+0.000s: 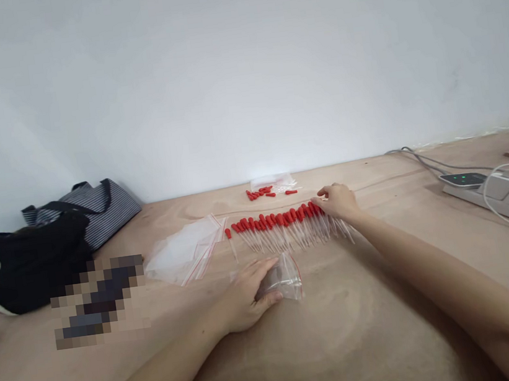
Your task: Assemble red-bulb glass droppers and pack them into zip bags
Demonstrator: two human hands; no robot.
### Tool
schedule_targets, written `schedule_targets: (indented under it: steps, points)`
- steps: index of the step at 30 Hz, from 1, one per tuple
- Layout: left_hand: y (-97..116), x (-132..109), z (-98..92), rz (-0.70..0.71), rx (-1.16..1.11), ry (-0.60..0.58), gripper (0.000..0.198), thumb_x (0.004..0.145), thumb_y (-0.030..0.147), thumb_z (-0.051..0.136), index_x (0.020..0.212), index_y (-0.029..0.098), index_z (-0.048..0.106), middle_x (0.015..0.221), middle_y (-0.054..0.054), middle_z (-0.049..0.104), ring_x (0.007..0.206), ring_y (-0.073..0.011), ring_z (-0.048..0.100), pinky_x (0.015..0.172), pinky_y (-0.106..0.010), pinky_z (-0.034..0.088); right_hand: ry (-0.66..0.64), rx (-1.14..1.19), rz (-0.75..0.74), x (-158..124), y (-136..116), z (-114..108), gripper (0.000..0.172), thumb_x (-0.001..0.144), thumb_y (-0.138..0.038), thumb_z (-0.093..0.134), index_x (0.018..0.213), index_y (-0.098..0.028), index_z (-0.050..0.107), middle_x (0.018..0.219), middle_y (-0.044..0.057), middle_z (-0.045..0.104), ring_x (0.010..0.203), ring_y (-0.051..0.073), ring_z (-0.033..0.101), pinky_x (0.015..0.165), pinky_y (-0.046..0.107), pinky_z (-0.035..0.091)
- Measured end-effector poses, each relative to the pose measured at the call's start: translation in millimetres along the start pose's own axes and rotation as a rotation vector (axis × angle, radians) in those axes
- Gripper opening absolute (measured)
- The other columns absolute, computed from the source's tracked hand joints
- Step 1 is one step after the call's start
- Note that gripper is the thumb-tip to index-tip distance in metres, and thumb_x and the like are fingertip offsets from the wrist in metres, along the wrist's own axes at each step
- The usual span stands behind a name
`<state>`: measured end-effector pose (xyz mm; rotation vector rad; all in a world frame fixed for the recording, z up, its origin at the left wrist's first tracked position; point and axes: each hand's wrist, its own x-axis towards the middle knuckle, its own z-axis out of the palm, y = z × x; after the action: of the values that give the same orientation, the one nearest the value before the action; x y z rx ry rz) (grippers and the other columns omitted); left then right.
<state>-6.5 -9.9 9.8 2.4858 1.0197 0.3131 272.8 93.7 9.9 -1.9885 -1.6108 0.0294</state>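
Note:
A row of glass droppers with red rubber bulbs (280, 219) lies across the table, bulbs pointing away from me and clear tips toward me. My left hand (252, 294) grips a small clear zip bag (289, 279) between thumb and fingers, its red-lined mouth facing right. At the right end of the row, my right hand (338, 200) has its thumb and fingertips closed at a red bulb; the fingers partly hide it. A single dropper (228, 234) lies slightly apart at the row's left end. Flat clear zip bags (182, 250) are stacked left of the row.
Loose red bulbs (255, 195) and a clear bag of thin tubes (276, 182) lie near the wall. Black bag (34, 263) and striped bag (107, 210) stand at left, beside a pixelated patch. A power strip (499, 199) with a black device (464, 180) and cables sits right.

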Motion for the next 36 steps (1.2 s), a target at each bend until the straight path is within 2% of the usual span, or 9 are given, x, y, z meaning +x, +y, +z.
schedule_targets:
  steps: [3,9,16,19,23,26,30,33,36]
  points:
    - [1.1,-0.5,-1.2,-0.008,0.013,-0.013,0.053,0.082,0.039,0.047,0.129,0.020,0.030,0.133,-0.009,0.039,0.121,-0.0241,0.036,0.100,-0.045,0.030,-0.029,-0.019,0.096,10.4,0.1,9.4,0.031,0.065,-0.041,0.057,0.085,-0.019,0.068,0.097,0.011,0.060,0.098,0.028,0.049,0.081,0.038,0.036]
    - [0.3,-1.4,-1.2,-0.015,0.021,-0.014,0.055,0.082,0.041,0.047,0.130,0.020,0.030,0.134,-0.009,0.039,0.123,-0.0248,0.034,0.101,-0.046,0.029,-0.046,0.092,0.161,11.5,-2.6,18.8,0.023,0.063,-0.039,0.058,0.071,-0.020,0.068,0.088,0.011,0.063,0.097,0.029,0.051,0.082,0.039,0.036]
    - [1.6,-1.5,-0.7,-0.020,0.020,-0.010,0.055,0.082,0.039,0.047,0.130,0.019,0.029,0.134,-0.010,0.039,0.123,-0.0245,0.034,0.102,-0.046,0.028,-0.076,0.330,0.160,11.6,4.5,-12.1,0.026,0.074,-0.040,0.049,0.068,-0.018,0.061,0.066,0.004,0.065,0.071,0.017,0.059,0.068,0.028,0.042]
    - [1.6,-1.2,0.0,-0.017,0.021,-0.004,0.055,0.082,0.040,0.047,0.130,0.020,0.030,0.133,-0.010,0.039,0.123,-0.0256,0.034,0.101,-0.047,0.028,-0.097,0.556,0.124,-7.7,7.2,-21.5,0.028,0.079,-0.041,0.042,0.071,-0.017,0.056,0.069,0.003,0.065,0.061,0.011,0.058,0.059,0.022,0.043]
    - [-0.3,-0.2,1.4,0.001,0.017,0.004,0.055,0.082,0.038,0.047,0.131,0.021,0.028,0.133,-0.009,0.039,0.122,-0.0248,0.035,0.101,-0.046,0.029,-0.126,1.073,0.125,-52.5,-3.0,-13.5,0.038,0.066,-0.054,0.057,0.066,-0.017,0.050,0.059,0.002,0.060,0.050,0.010,0.054,0.051,0.022,0.042]
    - [-1.9,0.0,2.3,0.014,0.018,0.014,0.055,0.082,0.039,0.047,0.131,0.021,0.028,0.133,-0.008,0.039,0.121,-0.0244,0.036,0.100,-0.045,0.030,-0.208,1.152,0.166,-79.0,-15.7,-6.4,0.042,0.063,-0.058,0.058,0.065,-0.016,0.050,0.060,0.002,0.061,0.049,0.010,0.054,0.051,0.022,0.042]
    - [-3.0,-0.2,2.7,0.035,0.003,0.032,0.054,0.083,0.039,0.046,0.131,0.024,0.028,0.134,-0.007,0.039,0.121,-0.0245,0.036,0.100,-0.044,0.031,-0.248,1.194,0.223,-91.8,-25.1,-8.8,0.040,0.064,-0.056,0.058,0.068,-0.017,0.050,0.064,0.003,0.062,0.052,0.010,0.056,0.059,0.024,0.045]
    - [-3.1,-0.2,3.0,0.026,-0.002,0.030,0.054,0.083,0.040,0.046,0.131,0.024,0.028,0.133,-0.007,0.039,0.121,-0.0248,0.036,0.099,-0.044,0.031,-0.293,1.226,0.176,-98.0,-26.4,-11.0,0.041,0.064,-0.057,0.058,0.070,-0.018,0.049,0.067,0.003,0.063,0.058,0.011,0.058,0.065,0.026,0.046]
    - [-3.1,0.0,3.9,0.011,0.008,0.034,0.055,0.082,0.041,0.046,0.131,0.024,0.028,0.133,-0.007,0.039,0.121,-0.0253,0.036,0.099,-0.045,0.031,-0.417,1.191,0.095,-108.9,-27.4,-7.8,0.040,0.064,-0.056,0.059,0.072,-0.018,0.049,0.063,0.001,0.061,0.059,0.012,0.058,0.064,0.027,0.046]
